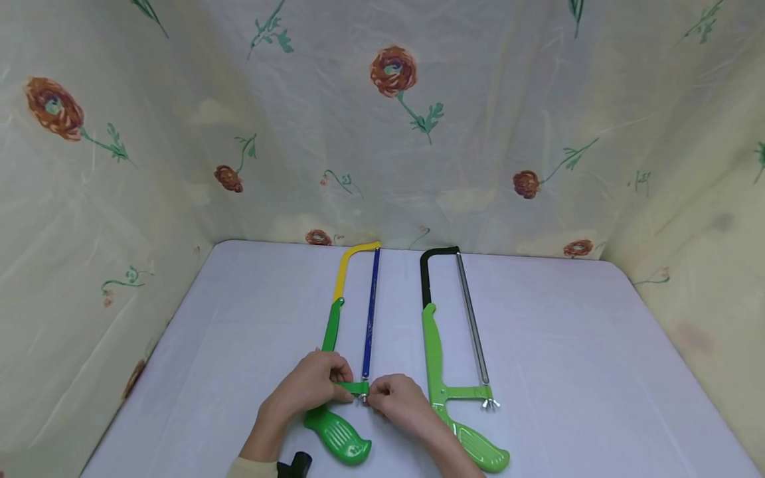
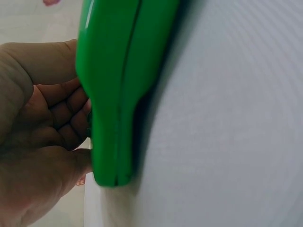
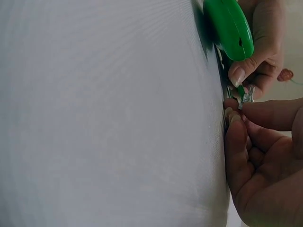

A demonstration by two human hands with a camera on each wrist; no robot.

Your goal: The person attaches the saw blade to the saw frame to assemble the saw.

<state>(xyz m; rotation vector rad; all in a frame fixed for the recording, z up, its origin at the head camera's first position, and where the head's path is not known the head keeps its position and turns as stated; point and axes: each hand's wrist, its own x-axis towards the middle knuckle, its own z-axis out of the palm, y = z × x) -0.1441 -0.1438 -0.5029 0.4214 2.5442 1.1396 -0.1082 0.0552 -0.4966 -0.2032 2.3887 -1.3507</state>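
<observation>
A hacksaw with a green handle (image 1: 339,435), yellow front frame (image 1: 342,272) and blue blade (image 1: 371,312) lies on the table. My left hand (image 1: 307,384) holds its short green cross arm (image 1: 356,388) between thumb and fingers. In the left wrist view the green handle (image 2: 116,85) covers part of that hand. At the arm's end is a silver wing nut (image 3: 247,96), which my right hand (image 1: 403,401) pinches between thumb and fingertips. Right of it lies a second hacksaw with a light green handle (image 1: 481,448), black front frame (image 1: 425,279) and grey blade (image 1: 472,318).
The table (image 1: 568,358) has a white cover. A flower-patterned curtain (image 1: 466,99) encloses its back and both sides. Near the left sleeve (image 1: 254,468) a black wrist mount (image 1: 297,465) shows. The second hacksaw's wing nut (image 1: 491,403) lies close to my right forearm.
</observation>
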